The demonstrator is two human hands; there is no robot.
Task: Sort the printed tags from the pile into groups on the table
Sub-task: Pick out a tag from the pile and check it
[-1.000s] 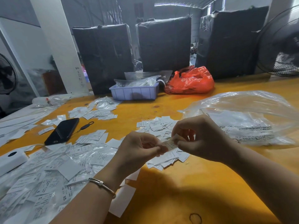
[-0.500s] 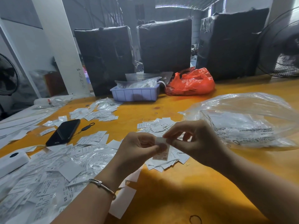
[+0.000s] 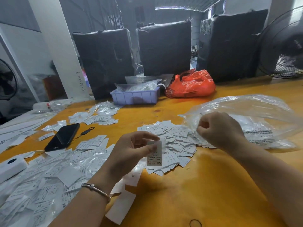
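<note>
My left hand [image 3: 131, 154] pinches one white printed tag [image 3: 154, 155] by its top edge; the tag hangs down, marked XS, over the near edge of the middle heap of bare tags [image 3: 177, 141]. My right hand [image 3: 219, 130] is apart from it, to the right, at the mouth of a big clear plastic bag [image 3: 254, 112]. Its fingers are curled and seem to pinch a thin clear sleeve. A large pile of tags in shiny sleeves [image 3: 49, 177] covers the left of the yellow table [image 3: 205, 185]. Smaller groups lie by the phone [image 3: 93, 143] and farther back [image 3: 98, 117].
A black phone [image 3: 63, 136] and a white box [image 3: 11, 166] lie at the left. A blue tray [image 3: 136, 97] and a red bag [image 3: 191, 84] sit at the back, before black wrapped bundles [image 3: 164, 48]. A fan [image 3: 285, 46] stands far right. A rubber band [image 3: 195, 223] lies near me.
Both hands held the tag together before. Now my right hand has pulled away to the right, to the clear bag, and the tag hangs from my left hand alone.
</note>
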